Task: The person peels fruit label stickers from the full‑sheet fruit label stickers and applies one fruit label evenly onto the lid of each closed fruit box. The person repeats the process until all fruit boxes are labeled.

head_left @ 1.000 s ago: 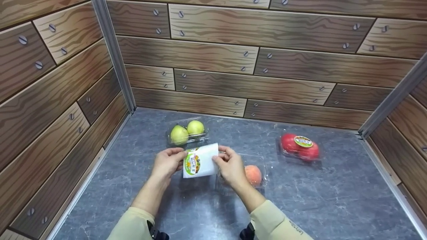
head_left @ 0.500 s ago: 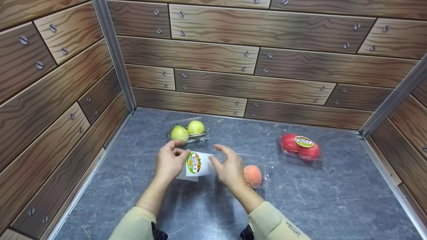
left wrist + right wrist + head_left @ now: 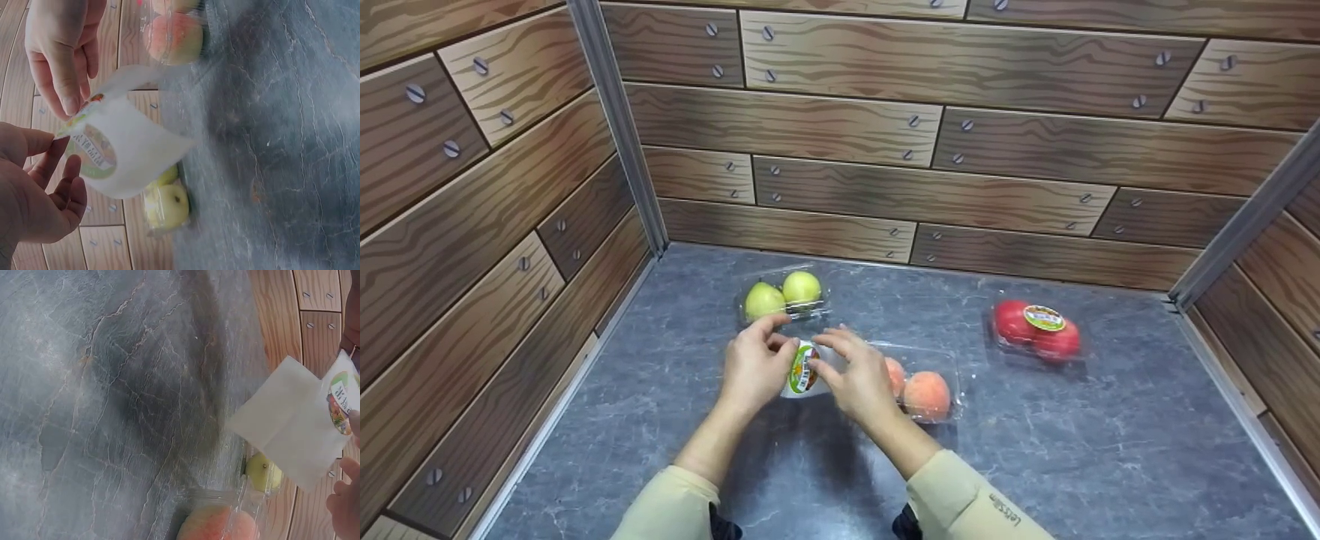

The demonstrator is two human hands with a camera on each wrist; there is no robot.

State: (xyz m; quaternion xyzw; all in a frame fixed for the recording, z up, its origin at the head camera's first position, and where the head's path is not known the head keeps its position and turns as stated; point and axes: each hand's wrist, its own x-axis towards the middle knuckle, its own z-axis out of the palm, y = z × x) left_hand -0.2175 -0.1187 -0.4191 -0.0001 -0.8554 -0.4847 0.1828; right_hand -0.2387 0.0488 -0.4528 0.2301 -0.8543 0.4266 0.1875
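Note:
My left hand point(image 3: 754, 367) pinches a folded white label sheet point(image 3: 135, 143) at its edge, held up above the table. On it is an oval green-rimmed fruit sticker point(image 3: 803, 369) with printed characters. My right hand point(image 3: 861, 377) is at the other side of the sheet, its thumb touching the sticker's edge and its index finger apart from the thumb. In the left wrist view the sheet bends at the sticker. Just beyond the right hand, a clear plastic box point(image 3: 955, 367) holds peaches point(image 3: 927, 396), partly hidden by that hand.
Behind the left hand sits a clear box with two green pears point(image 3: 801, 287). At the right, another clear pack holds red fruit point(image 3: 1056, 341) under an oval sticker point(image 3: 1043, 318). Wood-patterned walls point(image 3: 840, 120) enclose the grey marbled table point(image 3: 1110, 450).
The right hand has let go of the sheet's right edge and moved left onto the sticker. The sheet has folded back at the sticker, and a second peach shows in the box.

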